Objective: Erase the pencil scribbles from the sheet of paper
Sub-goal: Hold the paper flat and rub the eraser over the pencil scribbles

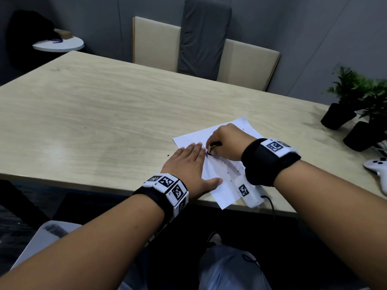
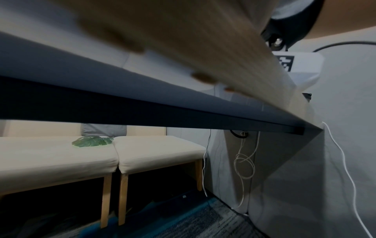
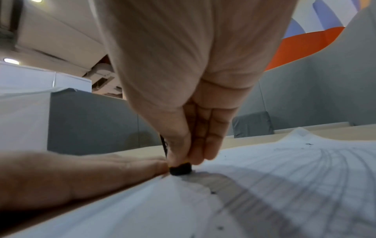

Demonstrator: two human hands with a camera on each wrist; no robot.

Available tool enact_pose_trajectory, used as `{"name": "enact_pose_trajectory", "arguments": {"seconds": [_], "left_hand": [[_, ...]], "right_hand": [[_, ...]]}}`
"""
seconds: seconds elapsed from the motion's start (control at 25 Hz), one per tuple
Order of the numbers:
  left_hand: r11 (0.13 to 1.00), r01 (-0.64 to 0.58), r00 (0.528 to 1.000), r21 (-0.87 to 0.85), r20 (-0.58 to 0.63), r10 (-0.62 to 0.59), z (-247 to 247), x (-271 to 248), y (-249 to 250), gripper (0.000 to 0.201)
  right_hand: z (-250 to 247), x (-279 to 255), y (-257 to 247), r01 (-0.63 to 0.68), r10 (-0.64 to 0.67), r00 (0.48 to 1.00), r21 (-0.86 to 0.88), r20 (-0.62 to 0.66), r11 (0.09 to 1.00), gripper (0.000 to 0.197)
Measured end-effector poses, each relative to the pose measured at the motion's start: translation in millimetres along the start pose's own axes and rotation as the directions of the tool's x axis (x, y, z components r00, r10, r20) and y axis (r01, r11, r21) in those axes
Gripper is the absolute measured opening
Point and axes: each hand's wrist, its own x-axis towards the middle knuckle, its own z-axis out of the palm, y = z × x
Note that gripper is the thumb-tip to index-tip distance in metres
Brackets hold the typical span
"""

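Observation:
A white sheet of paper lies near the front edge of the wooden table, with faint pencil lines across it. My left hand lies flat on the sheet's left part, fingers straight, holding it down. My right hand pinches an eraser whose dark tip presses on the paper right beside the left fingertips. Small dark crumbs dot the sheet. The left wrist view looks under the table edge and shows only blurred bits of the hand.
Two potted plants in black pots stand at the table's right end, with a white game controller near them. Beige chairs and a grey cushion stand behind the table. A small round white table is at the back left.

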Motion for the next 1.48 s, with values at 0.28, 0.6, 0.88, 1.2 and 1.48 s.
{"name": "enact_pose_trajectory", "arguments": {"seconds": [0.28, 0.6, 0.88, 1.2, 1.48], "left_hand": [[1.0, 0.007, 1.0, -0.003, 0.006, -0.007, 0, -2, 0, 0.1], [1.0, -0.001, 1.0, -0.011, -0.011, 0.001, 0, -1, 1, 0.101], [1.0, 0.0, 1.0, -0.002, 0.01, 0.0, 0, -1, 0, 0.102], [1.0, 0.005, 1.0, -0.006, 0.017, -0.005, -1, -2, 1, 0.101], [1.0, 0.01, 1.0, 0.001, 0.022, -0.01, -3, -2, 1, 0.101]], "right_hand": [[-10, -31, 15, -0.076, 0.094, 0.965, -0.08, 0.244, 0.994, 0.023], [3, 12, 1, -0.027, 0.028, 0.999, 0.018, -0.025, 0.999, 0.021], [-7, -6, 12, -0.073, 0.076, 0.99, -0.028, 0.12, 0.997, 0.02], [-2, 3, 10, -0.077, 0.079, 0.991, -0.025, 0.104, 0.997, 0.021], [-3, 14, 7, -0.092, 0.093, 0.995, 0.037, -0.028, 0.995, 0.015]]}}
